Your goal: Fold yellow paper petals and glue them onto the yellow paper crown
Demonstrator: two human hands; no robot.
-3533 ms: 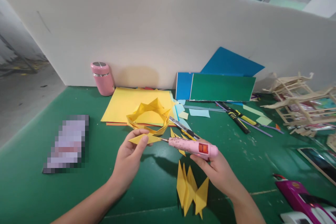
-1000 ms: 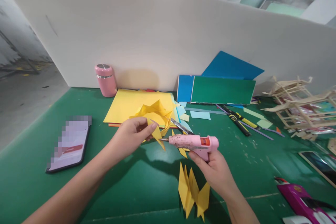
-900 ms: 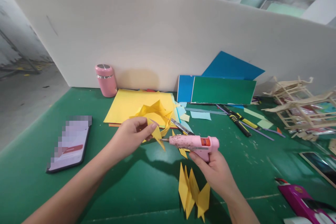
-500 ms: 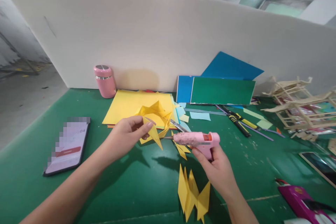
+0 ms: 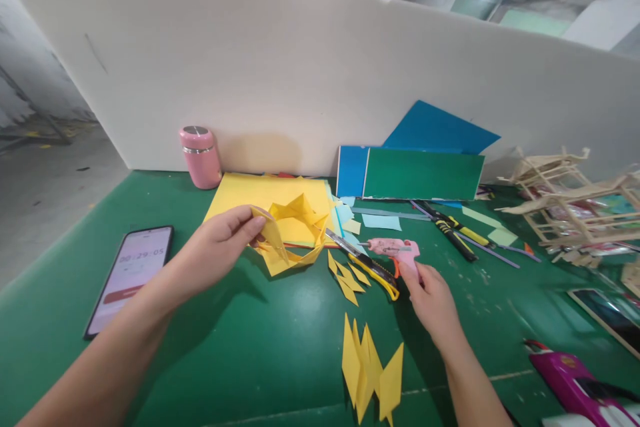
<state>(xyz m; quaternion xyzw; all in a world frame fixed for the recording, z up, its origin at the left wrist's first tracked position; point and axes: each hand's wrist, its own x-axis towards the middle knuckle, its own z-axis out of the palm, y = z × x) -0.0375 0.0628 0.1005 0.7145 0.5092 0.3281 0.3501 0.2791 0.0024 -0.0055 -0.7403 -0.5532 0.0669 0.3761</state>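
Note:
My left hand (image 5: 220, 243) pinches a folded yellow paper piece (image 5: 271, 235) and holds it against the rim of a yellow paper crown-like ring (image 5: 295, 230) that rests on a stack of yellow sheets (image 5: 250, 195). My right hand (image 5: 431, 293) grips the handle of a pink glue gun (image 5: 395, 252), which stands on the green mat with its nozzle pointing left. Loose folded yellow pieces (image 5: 370, 368) lie in front of me, and smaller ones (image 5: 347, 275) sit beside a yellow utility knife (image 5: 365, 261).
A phone (image 5: 131, 273) showing a timer lies at left. A pink flask (image 5: 200, 156) stands by the white wall. Blue and green boards (image 5: 423, 172) lean at the back. Tools (image 5: 453, 227), wooden models (image 5: 575, 203) and a purple device (image 5: 575, 383) fill the right side.
My right hand carried the glue gun away from the paper to the right and set it down on the mat. My left hand brought the folded piece up to the crown ring.

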